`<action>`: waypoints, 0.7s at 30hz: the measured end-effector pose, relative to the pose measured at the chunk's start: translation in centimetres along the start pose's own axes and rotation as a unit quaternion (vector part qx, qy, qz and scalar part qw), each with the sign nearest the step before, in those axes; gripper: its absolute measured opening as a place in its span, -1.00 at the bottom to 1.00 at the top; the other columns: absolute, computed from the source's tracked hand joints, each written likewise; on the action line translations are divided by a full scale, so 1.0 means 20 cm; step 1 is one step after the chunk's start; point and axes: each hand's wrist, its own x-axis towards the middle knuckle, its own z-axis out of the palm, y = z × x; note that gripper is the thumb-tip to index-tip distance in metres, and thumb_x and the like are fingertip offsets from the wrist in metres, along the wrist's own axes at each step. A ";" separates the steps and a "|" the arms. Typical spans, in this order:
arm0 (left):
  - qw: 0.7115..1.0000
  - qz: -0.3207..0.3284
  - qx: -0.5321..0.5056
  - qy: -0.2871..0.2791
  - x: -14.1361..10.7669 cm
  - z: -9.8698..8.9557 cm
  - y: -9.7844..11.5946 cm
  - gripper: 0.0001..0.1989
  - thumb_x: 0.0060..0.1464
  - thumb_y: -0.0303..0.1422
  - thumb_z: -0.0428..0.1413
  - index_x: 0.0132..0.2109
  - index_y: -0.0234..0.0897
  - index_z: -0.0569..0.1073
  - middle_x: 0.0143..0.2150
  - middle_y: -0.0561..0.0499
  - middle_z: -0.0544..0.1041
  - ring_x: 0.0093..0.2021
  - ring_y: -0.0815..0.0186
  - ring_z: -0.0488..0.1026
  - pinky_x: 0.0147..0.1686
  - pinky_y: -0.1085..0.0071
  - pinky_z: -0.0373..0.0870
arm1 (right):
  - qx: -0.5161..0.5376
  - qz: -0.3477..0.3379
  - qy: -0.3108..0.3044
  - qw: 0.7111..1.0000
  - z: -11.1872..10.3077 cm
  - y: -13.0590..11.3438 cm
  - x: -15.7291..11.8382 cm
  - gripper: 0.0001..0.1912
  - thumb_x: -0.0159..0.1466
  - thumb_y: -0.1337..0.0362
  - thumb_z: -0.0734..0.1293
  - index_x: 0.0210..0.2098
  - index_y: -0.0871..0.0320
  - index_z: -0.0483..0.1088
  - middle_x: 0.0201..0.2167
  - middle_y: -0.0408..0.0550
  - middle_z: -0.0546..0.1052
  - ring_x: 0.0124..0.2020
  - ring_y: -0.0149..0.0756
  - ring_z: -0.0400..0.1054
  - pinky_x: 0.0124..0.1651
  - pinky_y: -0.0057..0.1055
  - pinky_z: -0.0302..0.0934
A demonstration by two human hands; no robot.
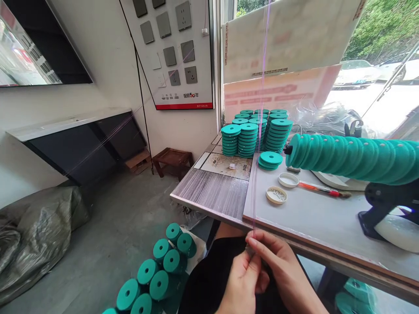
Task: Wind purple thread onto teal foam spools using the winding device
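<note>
Over my lap, my left hand point(242, 277) is closed, thumb and fingers pinched by a small greyish thing that I cannot make out. Beside it my right hand point(276, 259) pinches the thin purple line point(254, 205) between thumb and fingertips; its fingers touch the left hand's pinch. From there several strands rise past the table edge and on in front of the window. A row of green foam spools point(353, 158) sits on a rod to the right of the hands. Short green spool stacks point(248, 138) stand at the table's back.
A shallow dish of tiny pieces point(276, 195), a white ring-shaped lid point(288, 179) and a red-handled brush point(324, 189) lie on the white board point(304, 213). A black stand point(382, 205) is under the rod. More green spools point(160, 283) stand on the floor at left, near a wooden stool point(173, 160).
</note>
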 end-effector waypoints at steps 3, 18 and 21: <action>1.000 0.001 -0.018 0.006 0.01 -0.01 -0.01 -0.43 -0.20 0.08 0.10 -0.26 -0.38 0.29 -0.65 0.18 0.17 -0.60 0.57 0.04 -0.54 0.52 -0.12 | 0.007 -0.006 -0.007 1.000 0.00 0.00 0.00 -0.51 -0.03 -0.05 0.34 -0.29 0.18 0.20 -0.68 -0.28 0.24 -0.78 -0.50 0.14 -0.72 -0.55 0.07; 0.999 0.027 -0.030 -0.006 0.02 -0.02 -0.03 -0.45 -0.14 0.00 0.10 -0.14 -0.36 0.28 -0.62 0.19 0.13 -0.60 0.58 0.00 -0.55 0.53 -0.12 | 0.025 -0.037 0.042 0.998 0.01 0.01 0.02 -0.52 -0.08 -0.03 0.38 -0.37 0.20 0.23 -0.65 -0.25 0.28 -0.76 -0.52 0.13 -0.73 -0.55 0.07; 1.000 0.018 -0.022 0.004 0.02 -0.02 -0.04 -0.45 -0.13 0.02 0.09 -0.14 -0.37 0.28 -0.61 0.18 0.14 -0.60 0.58 0.02 -0.55 0.53 -0.12 | 0.021 -0.016 0.029 0.999 0.02 0.01 0.03 -0.46 -0.09 -0.05 0.38 -0.26 0.17 0.22 -0.69 -0.27 0.28 -0.79 -0.47 0.14 -0.75 -0.53 0.07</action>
